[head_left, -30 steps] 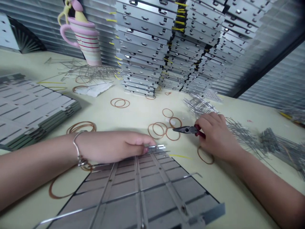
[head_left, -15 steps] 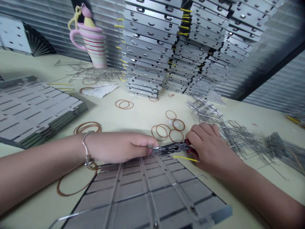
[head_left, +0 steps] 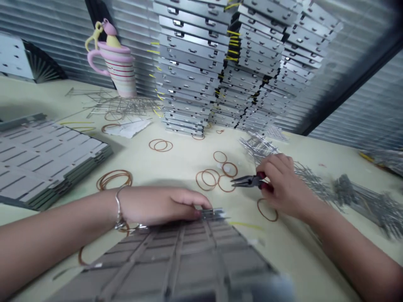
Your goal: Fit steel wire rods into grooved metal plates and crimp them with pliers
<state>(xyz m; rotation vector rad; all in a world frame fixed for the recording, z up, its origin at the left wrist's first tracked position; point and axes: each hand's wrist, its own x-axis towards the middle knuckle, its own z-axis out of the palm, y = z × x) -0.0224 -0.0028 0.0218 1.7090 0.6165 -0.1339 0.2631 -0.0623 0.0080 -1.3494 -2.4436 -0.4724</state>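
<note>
My left hand (head_left: 166, 205) grips the far edge of a grey slotted panel (head_left: 189, 260), thumb and fingers closed on it. The panel's near end is tilted up towards me and smeared by motion. Thin metal rods run along and across its face. My right hand (head_left: 283, 184) is wrapped around the red handles of needle-nose pliers (head_left: 247, 181). The pliers' jaws point left, a little above the table and apart from the panel. A blurred yellow strip (head_left: 245, 225) sticks out by the panel's right edge.
Orange-brown rubber bands (head_left: 115, 179) lie scattered on the table. Tall stacks of metal panels (head_left: 185, 84) stand at the back, with more panels (head_left: 47, 155) at the left. Loose wire rods (head_left: 315, 180) lie at the right. A striped cup (head_left: 121, 69) stands at the back left.
My right hand has drawn the pliers off the panel's far edge, to the right and slightly up. The panel's near end has shifted and blurred; my left hand still holds its far edge.
</note>
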